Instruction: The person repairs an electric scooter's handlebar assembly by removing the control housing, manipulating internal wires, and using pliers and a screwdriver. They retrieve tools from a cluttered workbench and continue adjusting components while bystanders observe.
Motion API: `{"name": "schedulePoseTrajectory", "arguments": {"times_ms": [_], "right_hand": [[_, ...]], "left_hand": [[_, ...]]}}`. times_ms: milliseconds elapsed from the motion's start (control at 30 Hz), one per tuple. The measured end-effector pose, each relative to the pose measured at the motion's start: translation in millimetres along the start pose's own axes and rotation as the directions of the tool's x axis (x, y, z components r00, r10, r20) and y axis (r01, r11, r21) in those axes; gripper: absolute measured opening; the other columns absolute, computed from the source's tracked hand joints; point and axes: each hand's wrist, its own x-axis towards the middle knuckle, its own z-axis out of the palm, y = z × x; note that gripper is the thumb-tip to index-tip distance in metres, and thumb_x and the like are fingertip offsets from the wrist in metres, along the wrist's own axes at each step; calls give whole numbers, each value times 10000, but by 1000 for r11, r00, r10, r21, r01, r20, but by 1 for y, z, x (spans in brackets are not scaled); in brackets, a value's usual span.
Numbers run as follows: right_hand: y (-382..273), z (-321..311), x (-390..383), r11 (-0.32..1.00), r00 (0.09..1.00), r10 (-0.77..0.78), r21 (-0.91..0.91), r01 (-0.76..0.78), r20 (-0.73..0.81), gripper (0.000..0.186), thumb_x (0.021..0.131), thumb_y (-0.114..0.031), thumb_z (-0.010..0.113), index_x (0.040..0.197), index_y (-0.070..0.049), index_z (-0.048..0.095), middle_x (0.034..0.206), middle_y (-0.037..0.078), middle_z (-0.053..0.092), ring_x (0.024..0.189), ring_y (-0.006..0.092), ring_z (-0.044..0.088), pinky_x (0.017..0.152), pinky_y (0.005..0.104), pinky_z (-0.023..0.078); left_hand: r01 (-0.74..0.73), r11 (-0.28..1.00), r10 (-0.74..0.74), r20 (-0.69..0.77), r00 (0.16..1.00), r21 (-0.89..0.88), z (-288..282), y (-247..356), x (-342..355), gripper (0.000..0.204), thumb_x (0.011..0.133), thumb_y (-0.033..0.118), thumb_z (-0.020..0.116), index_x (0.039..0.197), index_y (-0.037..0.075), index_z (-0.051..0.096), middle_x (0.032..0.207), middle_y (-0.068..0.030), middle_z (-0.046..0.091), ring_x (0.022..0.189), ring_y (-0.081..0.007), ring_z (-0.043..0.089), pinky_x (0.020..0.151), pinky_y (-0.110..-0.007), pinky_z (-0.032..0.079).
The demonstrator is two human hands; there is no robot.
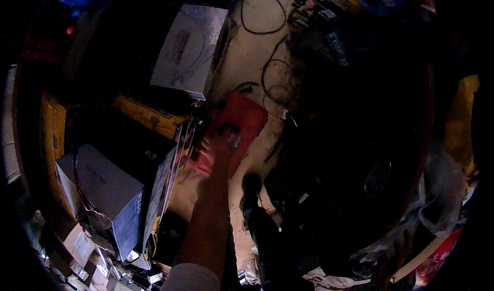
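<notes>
My left hand (pixel 218 146) reaches down over a red hard-looking case (pixel 250 117) on the floor. Its fingers look spread at the case's left side; shadow hides whether they press on it. A dark part, possibly a handle or latch, shows on the case near the hand. The forearm rises from the lower edge with a light sleeve at its end. My right hand is not in view.
A grey box (pixel 182 54) stands beyond the case. At left are another box (pixel 103 183), an orange-yellow carton (pixel 149 117) and flat panels (pixel 163 193). A black cable (pixel 263 33) loops across the floor. A shoe (pixel 252 182) is close by; clear plastic (pixel 440 193) lies right.
</notes>
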Motion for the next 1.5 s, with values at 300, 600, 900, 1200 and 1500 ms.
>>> {"name": "schedulePoseTrajectory", "arguments": {"times_ms": [300,600,900,1200,1500], "right_hand": [[-17,6,-14,952,984,166,251,-175,57,535,955,-388,495,1377,-69,413,1480,214,324,1364,401,321,1092,550,301],[-96,-20,-14,914,944,-227,386,122,240,622,912,-263,614,1428,-44,345,1476,219,319,1357,385,326,1094,521,302],[-198,20,121,-90,918,-46,913,-397,395,797,855,-172,713,1484,3,256,1447,164,390,1301,263,407,1083,387,334],[-310,-9,241,461,841,-467,887,-34,275,840,846,-401,720,1473,-20,311,1473,208,370,1364,336,343,1115,467,279],[-223,-44,207,477,743,-435,830,-290,509,726,813,-381,754,1358,-4,456,1382,205,456,1225,347,505,1010,437,428]], "left_hand": [[-58,997,57,34,998,49,-21,-17,-63,353,930,306,549,1151,40,618,997,-182,662,893,-287,644,727,-436,515],[-255,964,239,165,957,81,11,90,-227,351,915,309,561,1126,36,626,996,-193,661,899,-305,642,737,-449,511],[-578,810,566,128,814,99,21,301,-301,350,900,312,573,1101,32,634,995,-203,660,905,-323,640,746,-463,508],[-525,698,628,-66,775,487,-43,434,-169,349,885,315,585,1075,29,642,995,-214,659,911,-340,638,755,-477,504],[-324,594,541,-68,838,736,-88,401,-132,349,869,318,597,1050,25,650,994,-224,658,918,-358,635,764,-490,500]]}}
